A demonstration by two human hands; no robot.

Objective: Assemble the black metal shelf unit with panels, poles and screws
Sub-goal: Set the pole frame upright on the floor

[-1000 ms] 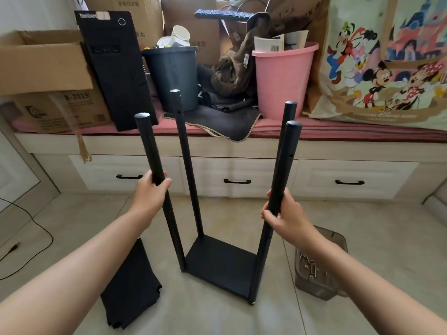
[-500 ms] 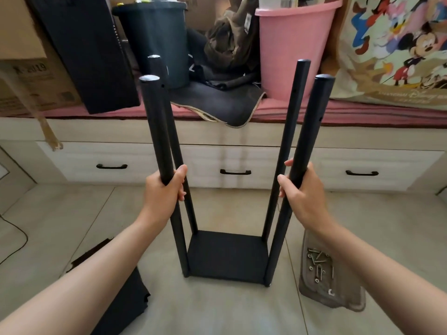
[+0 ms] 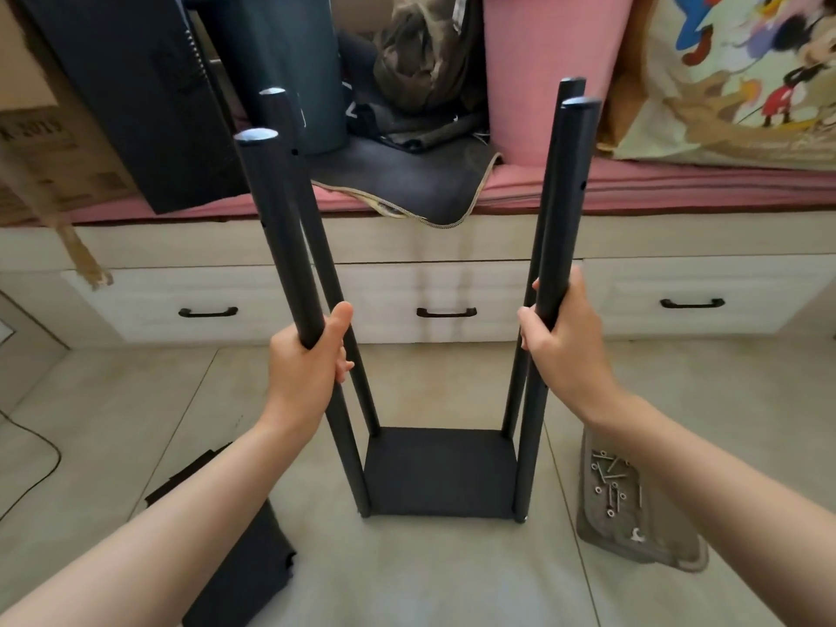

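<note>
My left hand [image 3: 307,373] and right hand [image 3: 565,341] each grip a near pole [image 3: 554,246]. Right of the base panel [image 3: 441,472], the tray [image 3: 597,543] holds loose screws [image 3: 610,484].

Both your bare forearms reach forward from the bottom corners, converging slightly toward the middle. Your left hand [image 3: 304,362] is wrapped around the near left pole [image 3: 280,239], thumb up along its right side, fingers [image 3: 342,371] curled round behind. Your right hand [image 3: 563,337] grips the near right pole [image 3: 558,210] at about the same height, back of the hand toward you, thumb on the inner side.
</note>
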